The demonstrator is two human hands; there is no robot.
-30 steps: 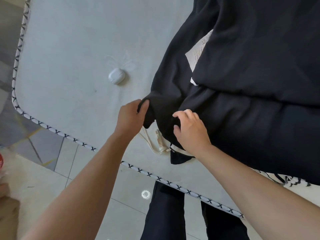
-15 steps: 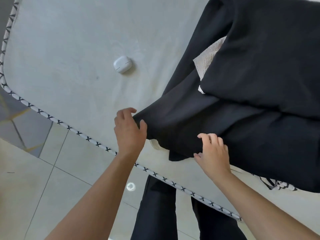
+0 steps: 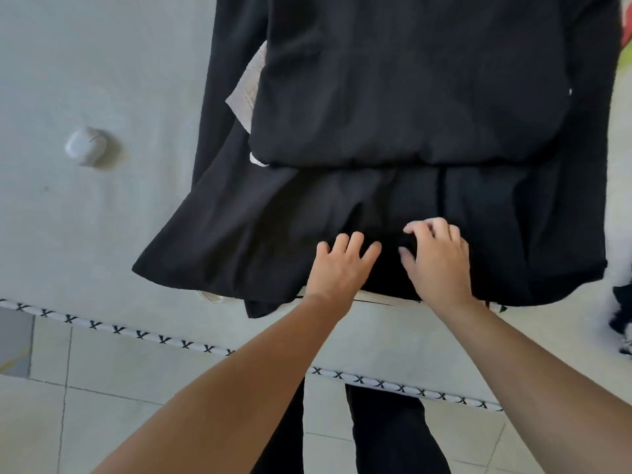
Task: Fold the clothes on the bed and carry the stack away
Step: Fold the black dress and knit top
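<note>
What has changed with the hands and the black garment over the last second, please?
The left hand let go of the sleeve end it pinched and moved right onto the black garment, fingers spread flat. The right hand rests beside it, fingers loosely bent. The sleeve now lies spread out on the bed. The small white case stayed put.

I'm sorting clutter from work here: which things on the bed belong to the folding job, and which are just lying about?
Part of the job:
black garment
left hand and right hand, both resting on it
bed

Lying about:
white earbud case
paper tag beside the folded part
</note>
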